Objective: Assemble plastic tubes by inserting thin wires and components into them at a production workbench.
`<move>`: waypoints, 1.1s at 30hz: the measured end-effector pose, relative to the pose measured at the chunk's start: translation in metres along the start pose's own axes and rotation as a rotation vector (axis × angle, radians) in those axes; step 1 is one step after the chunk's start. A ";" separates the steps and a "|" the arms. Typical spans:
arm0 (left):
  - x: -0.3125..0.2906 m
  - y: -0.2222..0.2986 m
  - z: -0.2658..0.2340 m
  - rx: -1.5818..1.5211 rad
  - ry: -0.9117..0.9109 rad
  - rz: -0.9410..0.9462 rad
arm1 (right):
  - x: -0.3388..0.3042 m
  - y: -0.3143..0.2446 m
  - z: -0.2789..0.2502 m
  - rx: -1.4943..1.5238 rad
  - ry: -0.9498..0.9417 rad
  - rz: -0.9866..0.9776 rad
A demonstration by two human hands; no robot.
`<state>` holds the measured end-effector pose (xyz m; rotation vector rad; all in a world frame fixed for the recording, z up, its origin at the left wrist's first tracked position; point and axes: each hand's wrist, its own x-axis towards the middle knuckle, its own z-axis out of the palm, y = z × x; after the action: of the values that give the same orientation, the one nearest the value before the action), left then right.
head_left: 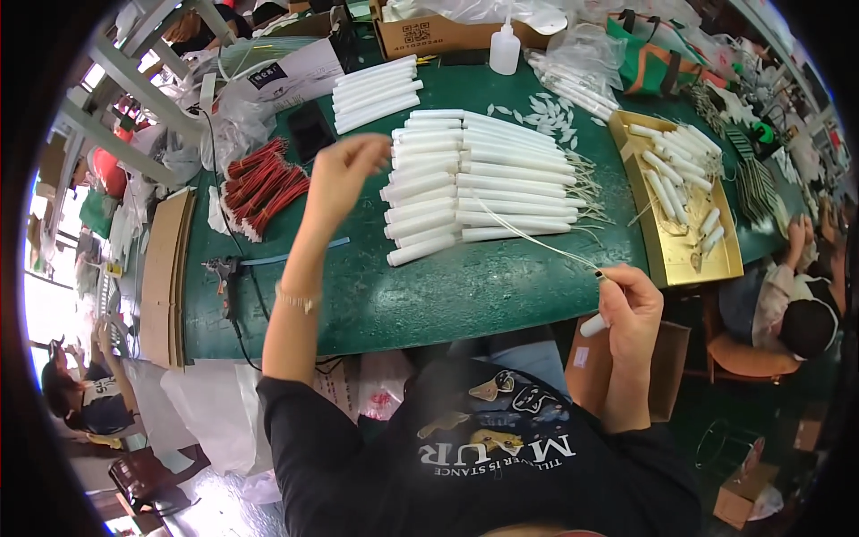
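Note:
My right hand (633, 311) is closed on a white candle-like tube (593, 325), whose end sticks out below the fingers. Thumb and forefinger pinch near a small dark bit, where thin pale wires (528, 234) lead out to the upper left. My left hand (344, 174) hangs above the table with bent fingers, just left of the rows of white tubes (429, 190). Its fingertips are blurred, and whether they hold anything is unclear. The rows lie side by side, with wires trailing from the right-hand ends.
A glue gun (228, 285) with a cord lies left, below a bundle of red wires (264, 188). A gold box (658, 224) with short white tubes stands right. Behind are a white squeeze bottle (505, 50), white flame-shaped pieces (550, 116) and more tubes (376, 94). Other people sit on both sides.

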<state>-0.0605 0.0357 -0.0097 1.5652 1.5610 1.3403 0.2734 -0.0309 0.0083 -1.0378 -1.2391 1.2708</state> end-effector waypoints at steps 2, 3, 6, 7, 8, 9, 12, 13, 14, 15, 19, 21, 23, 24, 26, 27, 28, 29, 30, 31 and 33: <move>0.032 -0.035 -0.019 0.436 0.125 0.107 | -0.002 0.000 0.000 0.036 -0.001 -0.005; 0.046 -0.051 -0.020 0.434 0.127 0.114 | -0.003 0.000 0.000 0.035 0.001 -0.012; 0.075 -0.082 -0.016 0.729 0.200 0.239 | -0.004 -0.003 -0.002 0.056 0.012 -0.017; 0.082 -0.087 -0.013 0.855 0.173 0.240 | -0.005 -0.009 -0.001 0.047 0.055 0.050; 0.085 -0.091 -0.008 0.979 0.138 0.242 | -0.007 -0.013 -0.003 0.038 0.105 0.121; 0.088 -0.095 -0.005 1.057 0.159 0.282 | -0.008 -0.013 -0.005 0.036 0.116 0.118; 0.094 -0.100 -0.004 1.123 0.186 0.276 | -0.008 -0.013 -0.013 0.019 0.122 0.101; 0.095 -0.101 -0.004 1.143 0.151 0.258 | -0.007 -0.009 -0.017 0.005 0.112 0.049; 0.096 -0.104 -0.007 1.145 0.150 0.261 | -0.007 -0.008 -0.018 -0.007 0.097 -0.001; 0.096 -0.106 -0.010 1.168 0.113 0.282 | -0.006 -0.009 -0.018 -0.002 0.097 -0.002; 0.090 -0.106 -0.020 1.156 0.066 0.156 | -0.007 -0.015 -0.016 0.036 0.129 -0.019; 0.080 -0.083 -0.015 1.033 0.153 0.180 | -0.005 -0.012 -0.022 0.051 0.134 -0.085; 0.061 -0.048 -0.010 0.786 0.293 0.296 | -0.003 -0.010 -0.031 0.051 0.129 -0.135; 0.049 -0.030 -0.006 0.787 0.284 0.297 | -0.002 -0.010 -0.035 0.049 0.116 -0.186; 0.021 0.004 0.005 0.502 0.249 0.358 | -0.001 -0.011 -0.046 0.040 0.117 -0.208; 0.004 0.014 0.014 0.425 0.212 0.351 | -0.002 -0.011 -0.051 0.037 0.096 -0.247; -0.014 0.024 0.025 0.347 0.178 0.344 | -0.001 -0.011 -0.056 0.035 0.075 -0.289; -0.033 0.040 0.037 0.290 0.123 0.267 | -0.001 -0.011 -0.061 0.045 0.074 -0.308; -0.056 0.053 0.047 0.243 0.076 0.184 | -0.002 -0.011 -0.063 0.050 0.079 -0.303; -0.074 0.055 0.056 0.188 0.051 0.120 | -0.004 -0.012 -0.064 0.067 0.066 -0.315; -0.100 0.051 0.071 0.121 0.002 0.023 | -0.007 -0.016 -0.067 0.069 0.024 -0.339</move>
<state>0.0407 -0.0503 -0.0151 1.6585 1.6575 1.2807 0.3421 -0.0322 0.0178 -0.7527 -1.2806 1.0274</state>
